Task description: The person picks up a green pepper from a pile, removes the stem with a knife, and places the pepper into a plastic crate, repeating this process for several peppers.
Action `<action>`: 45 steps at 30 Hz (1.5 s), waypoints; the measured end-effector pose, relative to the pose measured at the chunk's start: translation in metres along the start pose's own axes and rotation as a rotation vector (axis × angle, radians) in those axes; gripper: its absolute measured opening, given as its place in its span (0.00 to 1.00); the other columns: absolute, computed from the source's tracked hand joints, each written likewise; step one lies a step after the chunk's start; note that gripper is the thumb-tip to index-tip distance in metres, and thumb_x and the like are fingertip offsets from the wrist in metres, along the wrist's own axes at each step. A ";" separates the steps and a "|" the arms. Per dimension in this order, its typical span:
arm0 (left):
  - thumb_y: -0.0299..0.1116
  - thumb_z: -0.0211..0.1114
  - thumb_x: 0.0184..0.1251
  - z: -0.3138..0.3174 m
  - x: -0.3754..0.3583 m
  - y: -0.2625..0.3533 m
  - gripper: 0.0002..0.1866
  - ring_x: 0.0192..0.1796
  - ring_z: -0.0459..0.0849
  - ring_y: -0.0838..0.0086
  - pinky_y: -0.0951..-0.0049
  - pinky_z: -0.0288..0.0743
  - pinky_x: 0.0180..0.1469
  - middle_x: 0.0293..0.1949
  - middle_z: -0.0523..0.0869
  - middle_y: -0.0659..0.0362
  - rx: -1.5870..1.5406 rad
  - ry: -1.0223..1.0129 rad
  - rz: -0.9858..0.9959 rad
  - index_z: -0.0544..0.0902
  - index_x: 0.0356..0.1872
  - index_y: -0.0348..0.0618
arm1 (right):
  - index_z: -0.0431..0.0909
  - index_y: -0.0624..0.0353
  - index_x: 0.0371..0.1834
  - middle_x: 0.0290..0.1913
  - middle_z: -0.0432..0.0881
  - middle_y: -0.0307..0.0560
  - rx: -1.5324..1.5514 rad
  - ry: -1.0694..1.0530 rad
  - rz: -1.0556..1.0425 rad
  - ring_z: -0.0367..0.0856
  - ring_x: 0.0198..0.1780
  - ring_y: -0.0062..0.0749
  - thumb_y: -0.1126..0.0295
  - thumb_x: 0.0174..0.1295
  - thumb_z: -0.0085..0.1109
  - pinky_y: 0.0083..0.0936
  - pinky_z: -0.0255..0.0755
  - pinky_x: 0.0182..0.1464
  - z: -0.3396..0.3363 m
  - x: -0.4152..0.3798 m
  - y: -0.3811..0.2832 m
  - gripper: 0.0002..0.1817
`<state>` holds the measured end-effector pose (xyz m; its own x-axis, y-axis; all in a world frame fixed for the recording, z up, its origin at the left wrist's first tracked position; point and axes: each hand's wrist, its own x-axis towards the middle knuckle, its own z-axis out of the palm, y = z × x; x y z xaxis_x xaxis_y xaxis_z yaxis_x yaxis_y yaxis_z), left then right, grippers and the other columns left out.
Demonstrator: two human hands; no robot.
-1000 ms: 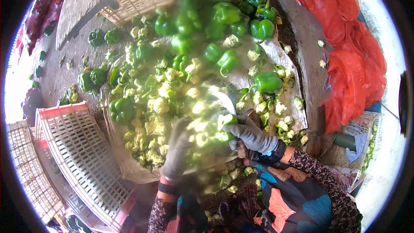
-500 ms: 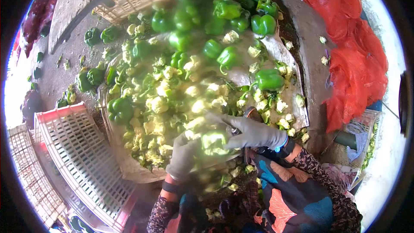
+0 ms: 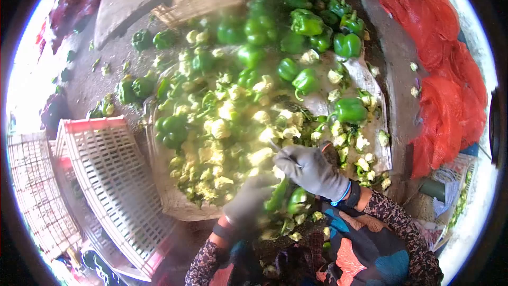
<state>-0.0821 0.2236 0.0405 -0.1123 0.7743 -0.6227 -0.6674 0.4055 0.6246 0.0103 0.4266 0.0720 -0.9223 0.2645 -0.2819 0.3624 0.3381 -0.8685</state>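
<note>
The pale sheet point(image 3: 382, 127) spreads across the middle under the heap. The red net point(image 3: 444, 85) lies between 2 and 3 o'clock, beyond the sheet's edge; the crate point(image 3: 95, 125) leans at 8 o'clock.

The gloved right hand point(image 3: 315, 172), at 4 o'clock, has its fingers curled round a thin tool point(image 3: 283, 151), likely a knife, its tip towards 10 o'clock over the heap. The gloved left hand point(image 3: 248, 196), at 6 o'clock, is smeared by motion: I can't tell whether it grips or has let go. Just beside its fingers, between 5 and 6 o'clock, is a green pepper point(image 3: 277, 196); another pepper point(image 3: 298, 201) shows at 5 o'clock, below the right hand.

More green peppers point(image 3: 307, 22) crowd from 12 to 1 o'clock. Pale, stemmed cores point(image 3: 219, 128) cover much of the centre.

For clean work with blade and pepper, I'd cup the pepper by its walls, keep the left fingertips behind the edge, and turn the tool in short strokes close round the stem, sparing the flesh.
</note>
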 end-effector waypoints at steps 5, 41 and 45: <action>0.32 0.72 0.54 0.006 -0.026 0.027 0.16 0.38 0.89 0.68 0.70 0.84 0.42 0.38 0.90 0.50 -0.238 -0.186 0.186 0.87 0.43 0.34 | 0.85 0.60 0.44 0.33 0.85 0.47 -0.071 0.178 -0.196 0.82 0.32 0.32 0.66 0.72 0.64 0.29 0.76 0.36 0.002 0.005 0.010 0.08; 0.42 0.83 0.49 -0.198 0.007 0.108 0.50 0.74 0.69 0.48 0.55 0.65 0.77 0.73 0.70 0.46 1.137 1.177 0.152 0.67 0.76 0.49 | 0.80 0.57 0.42 0.29 0.78 0.32 0.367 0.307 0.525 0.74 0.23 0.19 0.59 0.68 0.62 0.24 0.70 0.23 -0.059 0.001 0.071 0.12; 0.37 0.85 0.41 -0.209 0.001 0.087 0.53 0.69 0.73 0.51 0.56 0.72 0.73 0.66 0.73 0.46 1.185 1.192 0.303 0.67 0.74 0.47 | 0.75 0.56 0.57 0.32 0.77 0.31 0.445 0.138 0.240 0.69 0.26 0.12 0.50 0.70 0.63 0.15 0.68 0.26 -0.056 0.071 -0.004 0.23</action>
<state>-0.2937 0.1580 -0.0044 -0.9366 0.3448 -0.0617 0.2896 0.8613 0.4174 -0.0497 0.4947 0.0787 -0.7830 0.4142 -0.4640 0.4413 -0.1557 -0.8837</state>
